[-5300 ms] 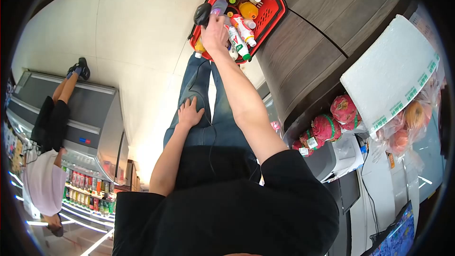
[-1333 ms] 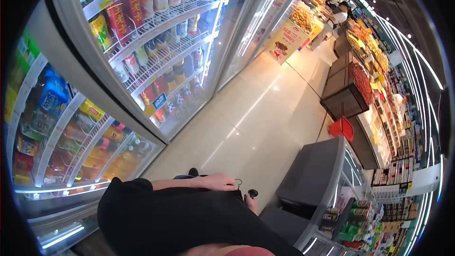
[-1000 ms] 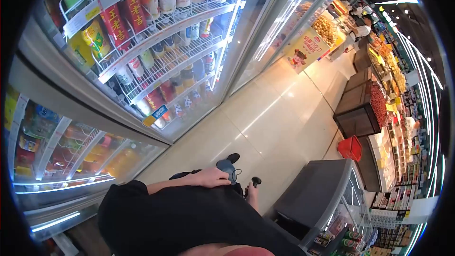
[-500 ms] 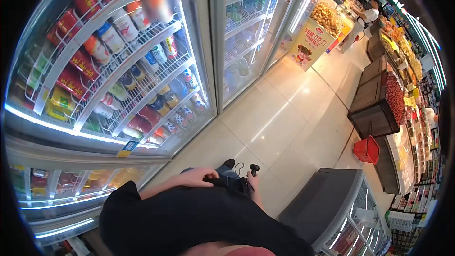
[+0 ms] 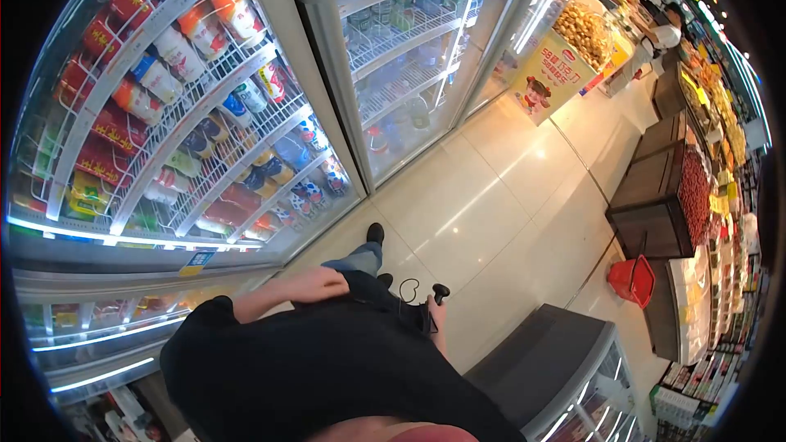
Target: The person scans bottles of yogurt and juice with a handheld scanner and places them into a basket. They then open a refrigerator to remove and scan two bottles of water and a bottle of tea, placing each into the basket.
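Note:
My left hand (image 5: 319, 283) is at the front of my black shirt (image 5: 327, 360), next to the hem and dark fabric. Its fingers are curled together, and what lies under them is hidden. On the right, my right hand (image 5: 437, 313) is closed around a black handle with a rounded top (image 5: 441, 291). A thin black cord (image 5: 408, 286) loops beside this handle. My legs in jeans (image 5: 358, 263) and a dark shoe (image 5: 375, 233) show beyond the shirt.
To the left stands a lit glass-door fridge of cans and bottles (image 5: 176, 53), with another fridge (image 5: 409, 41) behind. A dark-topped display case (image 5: 544, 360) is close on my right. Farther off are a red basket (image 5: 630, 280), produce stands (image 5: 655, 188) and a person (image 5: 665, 35).
My left hand has moved left along the shirt front. A leg and shoe have come further into view ahead. The view has shifted slightly; my right hand still grips the black handle.

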A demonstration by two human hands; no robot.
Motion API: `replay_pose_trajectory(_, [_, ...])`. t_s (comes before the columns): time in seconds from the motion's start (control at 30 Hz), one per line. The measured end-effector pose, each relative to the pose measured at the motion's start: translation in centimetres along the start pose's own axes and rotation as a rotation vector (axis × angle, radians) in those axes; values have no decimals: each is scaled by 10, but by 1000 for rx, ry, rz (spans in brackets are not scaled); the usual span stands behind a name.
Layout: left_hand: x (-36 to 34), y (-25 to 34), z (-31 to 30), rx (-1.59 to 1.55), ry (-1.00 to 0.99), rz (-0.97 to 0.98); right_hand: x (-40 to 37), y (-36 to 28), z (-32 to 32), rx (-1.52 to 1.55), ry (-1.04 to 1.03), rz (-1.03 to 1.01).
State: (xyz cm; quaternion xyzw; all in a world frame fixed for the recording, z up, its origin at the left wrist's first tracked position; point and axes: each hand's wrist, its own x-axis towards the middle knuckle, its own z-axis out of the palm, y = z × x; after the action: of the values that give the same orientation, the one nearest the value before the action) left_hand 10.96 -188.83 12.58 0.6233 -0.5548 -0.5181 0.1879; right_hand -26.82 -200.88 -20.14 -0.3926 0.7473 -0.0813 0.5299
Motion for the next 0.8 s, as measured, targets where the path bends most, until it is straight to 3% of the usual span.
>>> replay_pose_trajectory(0.03, [4,-7,-9,102,48,-29,12,-3,-5,-29,11,-9])
replay_pose_trajectory(0.13, [27,-43,-29,235,-50,-107,22,-38,-24,47,30,-16])
replay_pose_trajectory(0.23, [67,-35,-47,163,165,-16,47,-78,-34,17,52,-47])
replay_pose_trajectory(0.33, [117,-40,-75,114,564,-107,58,-132,-50,-31,141,-67])
replay_pose_trajectory(0.47, [145,-34,-102,32,532,-226,78,-186,-56,131,121,-44])
replay_pose_trajectory(0.5, [147,-24,-107,29,581,-166,95,-184,-58,168,110,-60])
replay_pose_trajectory(0.6, [150,43,-120,-278,70,-107,130,-207,-64,187,99,-44])
replay_pose_trajectory(0.67, [157,62,-116,-183,-83,-46,156,-227,-67,174,81,-79])
replay_pose_trajectory(0.8, [167,61,-101,-120,-36,-87,203,-275,-71,89,-17,-152])
